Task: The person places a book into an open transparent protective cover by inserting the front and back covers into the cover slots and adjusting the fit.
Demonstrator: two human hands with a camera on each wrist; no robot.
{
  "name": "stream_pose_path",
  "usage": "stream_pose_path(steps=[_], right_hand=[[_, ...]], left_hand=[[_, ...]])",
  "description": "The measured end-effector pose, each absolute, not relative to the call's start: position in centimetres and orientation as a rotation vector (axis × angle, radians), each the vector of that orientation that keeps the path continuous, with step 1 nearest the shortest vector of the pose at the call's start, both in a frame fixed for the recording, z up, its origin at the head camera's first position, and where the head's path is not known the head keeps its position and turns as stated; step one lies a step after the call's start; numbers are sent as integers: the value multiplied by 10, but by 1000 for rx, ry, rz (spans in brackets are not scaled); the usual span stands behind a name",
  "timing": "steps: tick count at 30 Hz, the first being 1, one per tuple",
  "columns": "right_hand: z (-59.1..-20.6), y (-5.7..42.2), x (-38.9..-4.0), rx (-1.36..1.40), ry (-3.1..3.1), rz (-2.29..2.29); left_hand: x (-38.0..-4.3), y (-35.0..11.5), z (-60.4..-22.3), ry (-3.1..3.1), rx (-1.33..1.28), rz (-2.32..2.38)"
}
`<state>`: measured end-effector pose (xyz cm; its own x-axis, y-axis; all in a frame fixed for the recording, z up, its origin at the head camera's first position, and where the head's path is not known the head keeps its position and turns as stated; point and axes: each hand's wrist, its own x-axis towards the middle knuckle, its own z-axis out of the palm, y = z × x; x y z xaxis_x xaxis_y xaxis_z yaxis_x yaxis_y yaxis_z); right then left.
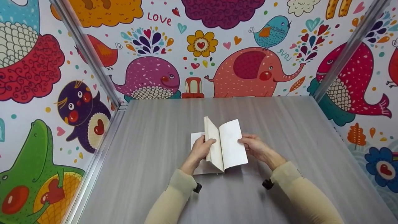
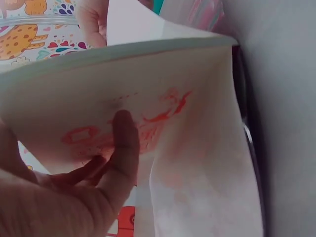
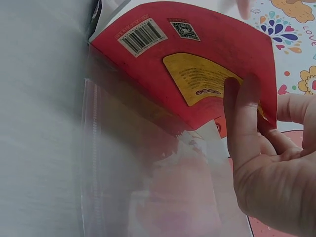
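Observation:
An open book (image 1: 234,144) stands partly upright over the table, its white inner sides facing the head camera. My left hand (image 1: 200,151) grips the thick block of pages, thumb on the inner side. Below that hand, a white leaf (image 1: 202,169) of the book spreads flat. Red print (image 2: 153,118) shows on the page behind the left fingers. With thumb and fingers, my right hand (image 1: 258,147) pinches the outer edge of the right-hand cover. In the right wrist view its outside is a red cover (image 3: 143,74) with a barcode, a square code and a yellow patch.
A clear plastic sleeve (image 3: 123,177) lies under the book's right side. The grey table (image 1: 149,140) is bordered by metal rails (image 1: 93,174) and walls printed with cartoon animals (image 1: 245,74).

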<state>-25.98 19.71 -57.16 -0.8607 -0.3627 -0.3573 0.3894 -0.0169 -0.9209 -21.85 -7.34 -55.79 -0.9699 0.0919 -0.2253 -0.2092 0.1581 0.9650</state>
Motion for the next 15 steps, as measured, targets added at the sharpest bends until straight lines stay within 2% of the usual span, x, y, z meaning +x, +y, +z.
stream_pose_path(steps=[15], right_hand=[[-572, 199, -259, 70, 1797, -1898]], left_hand=[[-216, -108, -569, 2280, -120, 1814]])
